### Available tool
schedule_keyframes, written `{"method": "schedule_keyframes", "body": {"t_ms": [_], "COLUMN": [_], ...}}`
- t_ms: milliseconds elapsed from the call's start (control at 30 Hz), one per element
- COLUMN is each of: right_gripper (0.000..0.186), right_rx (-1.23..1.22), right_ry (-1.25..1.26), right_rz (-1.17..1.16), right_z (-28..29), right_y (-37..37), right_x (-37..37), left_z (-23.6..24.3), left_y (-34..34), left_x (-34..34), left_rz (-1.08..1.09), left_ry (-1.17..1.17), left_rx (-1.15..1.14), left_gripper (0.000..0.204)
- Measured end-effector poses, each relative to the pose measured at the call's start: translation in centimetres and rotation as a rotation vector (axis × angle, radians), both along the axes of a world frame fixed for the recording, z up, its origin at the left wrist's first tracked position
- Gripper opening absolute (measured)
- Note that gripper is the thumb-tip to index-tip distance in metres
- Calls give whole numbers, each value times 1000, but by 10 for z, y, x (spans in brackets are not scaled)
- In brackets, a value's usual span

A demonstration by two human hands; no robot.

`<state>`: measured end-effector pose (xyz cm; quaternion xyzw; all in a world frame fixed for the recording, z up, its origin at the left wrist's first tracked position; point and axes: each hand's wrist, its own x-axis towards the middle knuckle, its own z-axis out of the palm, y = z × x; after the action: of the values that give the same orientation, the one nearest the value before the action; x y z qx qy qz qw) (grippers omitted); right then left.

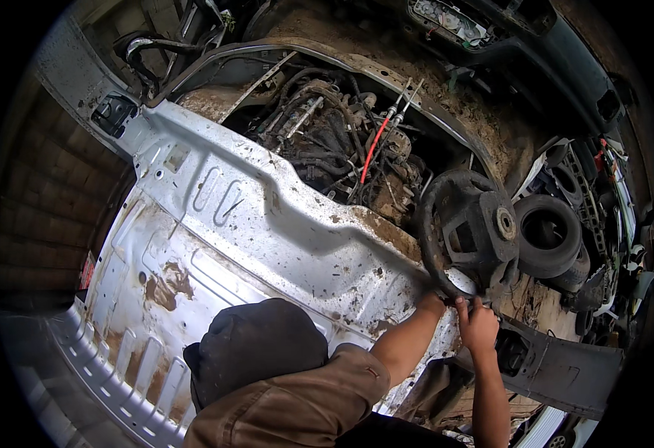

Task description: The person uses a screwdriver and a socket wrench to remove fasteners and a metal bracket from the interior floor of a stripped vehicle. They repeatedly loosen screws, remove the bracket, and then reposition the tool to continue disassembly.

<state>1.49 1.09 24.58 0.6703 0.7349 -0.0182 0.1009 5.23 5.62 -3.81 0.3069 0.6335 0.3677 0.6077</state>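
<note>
A dark, dirty steering wheel (483, 243) with an open hub stands at the right end of a bare silver car body panel (245, 216). Both hands are at its near lower rim. My left hand (431, 303) reaches in from a brown sleeve; its fingers are hidden behind the rim. My right hand (478, 325) is closed close beside it, thumb and a finger touching the rim's lower edge. Whatever lies inside its grip is hidden. A rounded dark cloth shape (256, 347) covers part of the panel beside my left arm.
Beyond the panel lies a dirty engine (319, 127) with hoses and a red cable (375, 149). Old tires (547, 235) and scrap parts pile up at right. A grey metal beam (558, 369) extends right of my hands. Brown boards (43, 216) show at left.
</note>
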Motion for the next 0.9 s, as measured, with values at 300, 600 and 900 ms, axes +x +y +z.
{"method": "schedule_keyframes", "body": {"t_ms": [300, 600, 900], "right_gripper": [24, 35, 47], "right_rx": [44, 40, -4], "right_ry": [-18, 7, -47], "right_rz": [382, 544, 62], "right_z": [1, 14, 0], "right_y": [-3, 9, -5], "right_x": [-7, 25, 11], "left_z": [-47, 30, 0], "left_y": [-10, -10, -8], "left_x": [5, -19, -5], "left_rz": [-65, -69, 157], "left_ry": [50, -124, -484], "left_rx": [194, 198, 71], "left_gripper": [43, 42, 37]}}
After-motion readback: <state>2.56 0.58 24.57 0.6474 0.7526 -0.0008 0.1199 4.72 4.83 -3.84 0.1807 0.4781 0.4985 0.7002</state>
